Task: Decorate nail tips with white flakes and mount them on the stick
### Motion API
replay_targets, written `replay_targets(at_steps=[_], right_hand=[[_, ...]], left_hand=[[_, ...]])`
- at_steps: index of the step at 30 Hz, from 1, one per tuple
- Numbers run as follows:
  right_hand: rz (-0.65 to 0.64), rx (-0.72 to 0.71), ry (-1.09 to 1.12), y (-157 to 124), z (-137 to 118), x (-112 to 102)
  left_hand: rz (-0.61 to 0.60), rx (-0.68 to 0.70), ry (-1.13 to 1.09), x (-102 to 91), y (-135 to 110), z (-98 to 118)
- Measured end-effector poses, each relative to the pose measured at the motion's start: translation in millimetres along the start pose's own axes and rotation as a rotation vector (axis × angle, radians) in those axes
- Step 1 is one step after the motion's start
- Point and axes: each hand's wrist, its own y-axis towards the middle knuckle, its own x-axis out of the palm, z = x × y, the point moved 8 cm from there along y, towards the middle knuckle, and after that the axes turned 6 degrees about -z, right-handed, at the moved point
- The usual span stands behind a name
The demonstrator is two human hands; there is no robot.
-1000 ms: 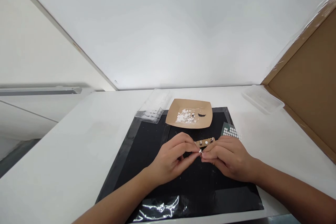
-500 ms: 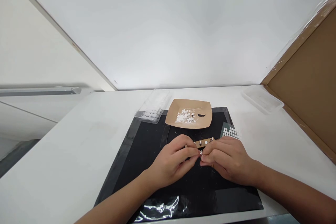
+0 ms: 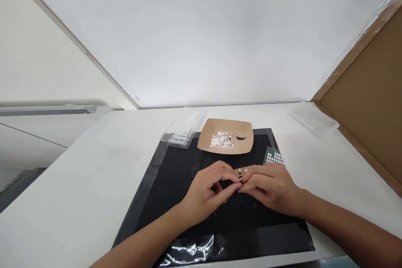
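Note:
Over the black mat (image 3: pixel 176 184), my left hand (image 3: pixel 209 190) and my right hand (image 3: pixel 271 186) meet fingertip to fingertip. Both are closed in a pinch around a tiny black and white piece (image 3: pixel 240 179), too small to name. Just behind the fingers lies a narrow brown strip (image 3: pixel 232 172) bearing small white and dark pieces; my hands hide part of it. Beyond my right hand is a dark green sheet with round white stickers (image 3: pixel 275 158). Behind the strip, a brown tray (image 3: pixel 204 144) holds white bits and a dark sliver.
A clear plastic compartment box (image 3: pixel 182 130) sits at the mat's back left corner. An open translucent container (image 3: pixel 314 119) rests at the back right of the white table (image 3: pixel 94 184), beside a cardboard panel (image 3: pixel 370 88). A white wall (image 3: pixel 204 42) rises behind.
My left fingers have shifted their pinch, with the thumb more stretched toward the right hand. My right hand has moved slightly left and now covers more of the brown strip.

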Motion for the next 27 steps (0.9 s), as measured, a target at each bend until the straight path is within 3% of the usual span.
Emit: replay_targets(at_steps=[6, 12, 15, 20, 27], right_hand=[[-0.015, -0.006, 0.102, 2.9, -0.8, 0.5], [-0.009, 0.150, 0.099, 1.1, 13.7, 0.3], [0.000, 0.147, 0.075, 1.3, 17.8, -2.0], [0.004, 0.226, 0.004, -0.9, 35.9, -7.7], [-0.041, 0.349, -0.044, -4.6, 52.7, -8.3]], left_hand=[[0.021, -0.007, 0.005, -0.1, 0.4, -1.4], [0.011, 0.088, 0.038, -0.7, 2.5, 8.8], [-0.010, 0.129, 0.059, 0.3, 3.3, 12.6], [0.058, 0.181, 0.303, -8.4, 3.3, 12.5], [-0.097, -0.073, 0.517, -4.9, 2.2, -19.0]])
